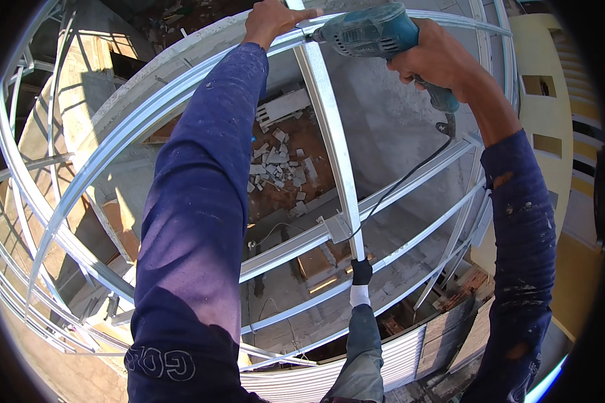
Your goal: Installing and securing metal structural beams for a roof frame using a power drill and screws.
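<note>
Your right hand (431, 59) is closed around the rear grip of a teal power drill (370, 33). The drill lies roughly level near the top of the view, its chuck directed left. The front end of the drill meets, or comes very near, the junction of a long metal beam (331, 134) and a curved metal rail (202, 80); actual contact of the tip cannot be confirmed.

Your left hand (270, 21) is positioned at the same junction, just left of the upper end of the beam, with one digit extended to the right across it. Whether this hand grips the metal or only rests on it cannot be told.

The power cord (410, 173) leaves the base of the drill handle and hangs down toward a crossing beam (417, 176). The long beam runs down the view, passes this crossing beam beside a small metal bracket (337, 228), and ends visually at a black shoe (361, 271) below a grey trouser leg (361, 346).

Beneath the frame, broken pale rubble (280, 164) lies on brown ground. A yellow building (543, 67) stands at the right.
</note>
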`<state>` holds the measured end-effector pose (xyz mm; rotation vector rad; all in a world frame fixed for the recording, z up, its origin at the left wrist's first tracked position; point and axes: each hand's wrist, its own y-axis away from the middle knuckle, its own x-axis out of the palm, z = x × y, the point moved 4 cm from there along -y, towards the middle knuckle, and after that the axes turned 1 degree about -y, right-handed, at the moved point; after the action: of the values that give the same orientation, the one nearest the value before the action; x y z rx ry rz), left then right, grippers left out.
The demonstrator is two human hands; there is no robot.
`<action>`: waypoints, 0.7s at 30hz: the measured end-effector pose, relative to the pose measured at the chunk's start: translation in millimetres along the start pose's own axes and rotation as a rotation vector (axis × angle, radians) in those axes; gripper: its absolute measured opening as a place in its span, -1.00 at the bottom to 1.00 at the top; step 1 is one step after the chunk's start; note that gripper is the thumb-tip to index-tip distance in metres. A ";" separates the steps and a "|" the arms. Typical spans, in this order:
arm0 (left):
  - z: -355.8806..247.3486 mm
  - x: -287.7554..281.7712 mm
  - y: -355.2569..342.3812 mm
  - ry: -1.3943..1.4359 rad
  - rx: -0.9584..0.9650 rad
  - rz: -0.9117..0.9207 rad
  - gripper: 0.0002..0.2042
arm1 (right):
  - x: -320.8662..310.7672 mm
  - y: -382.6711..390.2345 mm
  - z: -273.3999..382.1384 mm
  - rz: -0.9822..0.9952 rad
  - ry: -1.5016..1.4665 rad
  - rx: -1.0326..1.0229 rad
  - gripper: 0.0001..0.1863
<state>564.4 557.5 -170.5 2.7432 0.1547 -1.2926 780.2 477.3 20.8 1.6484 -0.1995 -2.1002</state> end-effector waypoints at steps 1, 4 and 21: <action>15.2 -14.7 0.6 0.134 0.025 -0.395 -0.39 | -0.3 -7.0 3.8 -0.015 -0.021 -0.029 -0.74; 49.4 -30.2 10.2 0.257 0.130 -0.722 -0.57 | 16.3 -18.3 1.0 0.008 -0.100 -0.080 -0.79; 34.8 -30.3 249.8 1.936 -0.476 -0.182 -0.68 | 58.5 145.5 -18.5 0.016 -1.189 -0.060 -0.38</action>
<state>552.8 304.1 -156.2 2.3715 0.6496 1.4821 825.9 326.1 20.4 0.1746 -0.4873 -2.7467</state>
